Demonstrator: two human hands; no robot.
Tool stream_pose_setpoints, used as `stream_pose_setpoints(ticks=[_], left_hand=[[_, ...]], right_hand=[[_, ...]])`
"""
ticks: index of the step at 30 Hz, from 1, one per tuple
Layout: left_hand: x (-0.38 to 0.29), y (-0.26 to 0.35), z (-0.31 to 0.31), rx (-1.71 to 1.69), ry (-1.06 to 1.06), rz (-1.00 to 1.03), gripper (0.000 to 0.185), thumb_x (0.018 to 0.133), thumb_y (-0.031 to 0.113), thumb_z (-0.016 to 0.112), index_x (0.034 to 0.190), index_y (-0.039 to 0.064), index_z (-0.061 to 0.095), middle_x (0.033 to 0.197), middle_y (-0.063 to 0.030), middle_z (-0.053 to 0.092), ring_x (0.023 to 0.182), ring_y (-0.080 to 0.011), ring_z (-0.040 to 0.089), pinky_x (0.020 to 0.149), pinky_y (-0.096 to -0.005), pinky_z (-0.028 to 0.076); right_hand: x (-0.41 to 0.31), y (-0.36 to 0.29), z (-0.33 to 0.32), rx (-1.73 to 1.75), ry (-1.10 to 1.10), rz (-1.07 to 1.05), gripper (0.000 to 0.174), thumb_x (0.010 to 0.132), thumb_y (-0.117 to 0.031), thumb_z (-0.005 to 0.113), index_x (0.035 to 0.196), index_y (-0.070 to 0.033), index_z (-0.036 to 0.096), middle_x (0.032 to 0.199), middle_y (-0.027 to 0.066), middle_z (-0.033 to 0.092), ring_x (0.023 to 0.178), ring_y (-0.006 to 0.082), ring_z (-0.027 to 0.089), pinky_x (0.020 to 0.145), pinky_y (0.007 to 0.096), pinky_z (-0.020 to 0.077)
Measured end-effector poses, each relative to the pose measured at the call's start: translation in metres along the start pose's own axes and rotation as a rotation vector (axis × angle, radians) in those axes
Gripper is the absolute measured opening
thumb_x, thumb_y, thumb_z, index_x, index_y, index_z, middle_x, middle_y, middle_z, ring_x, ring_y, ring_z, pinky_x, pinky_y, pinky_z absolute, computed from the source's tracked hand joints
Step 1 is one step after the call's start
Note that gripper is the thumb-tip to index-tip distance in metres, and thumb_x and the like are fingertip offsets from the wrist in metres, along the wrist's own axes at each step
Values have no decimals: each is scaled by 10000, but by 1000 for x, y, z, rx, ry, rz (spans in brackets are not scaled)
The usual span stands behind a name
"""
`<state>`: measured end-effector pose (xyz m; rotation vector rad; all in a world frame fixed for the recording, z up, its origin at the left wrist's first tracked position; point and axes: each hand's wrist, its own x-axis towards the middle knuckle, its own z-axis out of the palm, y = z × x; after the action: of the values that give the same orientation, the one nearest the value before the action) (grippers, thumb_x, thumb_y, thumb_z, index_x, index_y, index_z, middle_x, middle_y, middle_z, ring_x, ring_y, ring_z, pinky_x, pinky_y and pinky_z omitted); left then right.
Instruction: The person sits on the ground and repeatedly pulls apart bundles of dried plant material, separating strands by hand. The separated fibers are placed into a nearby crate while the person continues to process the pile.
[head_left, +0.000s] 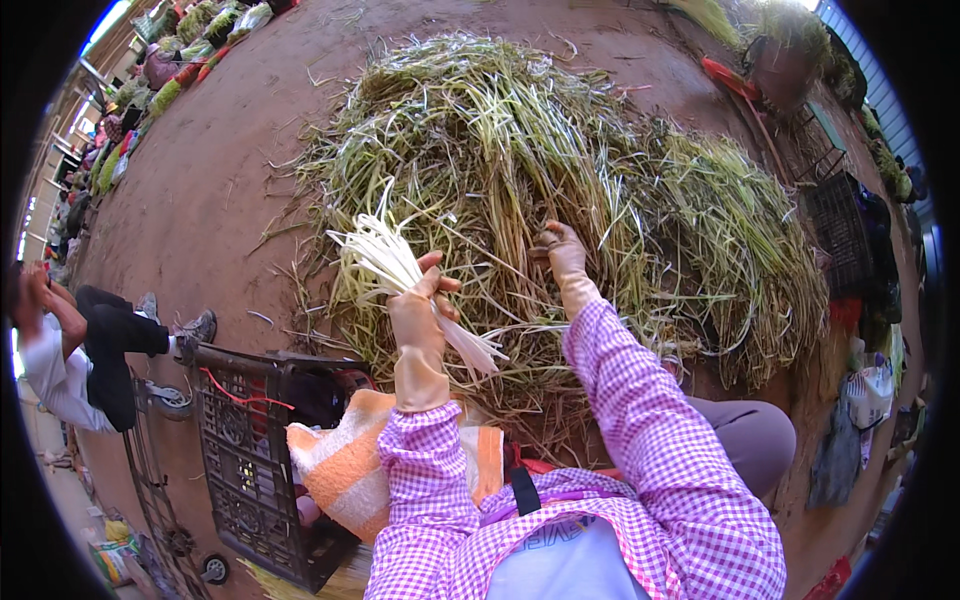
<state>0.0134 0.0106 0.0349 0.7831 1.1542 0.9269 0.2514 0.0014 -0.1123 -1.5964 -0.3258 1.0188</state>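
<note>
My left hand (421, 319), in a tan rubber glove, is closed around a bundle of pale white plant stalks (386, 255). The bundle slants from upper left to lower right, and its ends stick out on both sides of the fist. My right hand (561, 255), gloved too, is over the middle of a large heap of green and yellowed leafy stalks (457, 127). Its fingers are curled in, and whether they grip a stalk is not visible. An orange and white striped towel (345, 457) lies beneath my left forearm.
A black plastic crate (247, 457) stands at my left, beside a wheeled metal hand cart (154, 480). Beyond them sits a person (82, 352). Another dark crate (840, 232) is past the heap at right. Brown floor (187, 202) stretches to piles of greens far left.
</note>
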Motion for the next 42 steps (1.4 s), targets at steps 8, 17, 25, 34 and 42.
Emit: stream_pose_setpoints(ticks=[8,17,25,34,42], left_hand=[[7,-4,1,-79,6,-36,202,978,107,522,1125,8,619,722,-111,670,434,-90,533,403,-227,487],[5,-2,-8,-104,23,-35,208,972,100,509,1121,38,640,743,-111,672,428,-89,513,407,-238,469],[-1,-4,-15,-101,-9,-15,174,964,83,537,1097,22,631,728,-121,680,418,-97,535,384,-242,468],[1,-13,-18,-12,1,-44,169,954,78,532,1086,42,630,733,-93,684,417,-90,508,390,-247,442],[-3,-2,-24,130,9,-55,183,964,111,537,1081,55,666,759,-98,705,419,-80,513,389,-236,461]], right_hand=[[11,6,58,-1448,-190,-111,469,890,-394,654,1180,-29,607,1024,156,701,907,254,697,798,385,555],[-58,-48,25,-1254,-233,-30,422,891,-391,660,1260,-190,617,949,66,716,714,137,675,666,303,555],[-73,-13,-10,-1020,-123,-43,288,934,-328,606,1142,-140,669,904,67,722,618,132,636,491,235,529],[-126,18,-16,-453,-345,64,280,966,-137,555,1230,-63,611,868,93,714,691,154,675,535,265,586],[-165,85,-10,-65,-969,595,274,874,-79,672,1140,-30,628,958,86,722,732,122,664,621,246,536]])
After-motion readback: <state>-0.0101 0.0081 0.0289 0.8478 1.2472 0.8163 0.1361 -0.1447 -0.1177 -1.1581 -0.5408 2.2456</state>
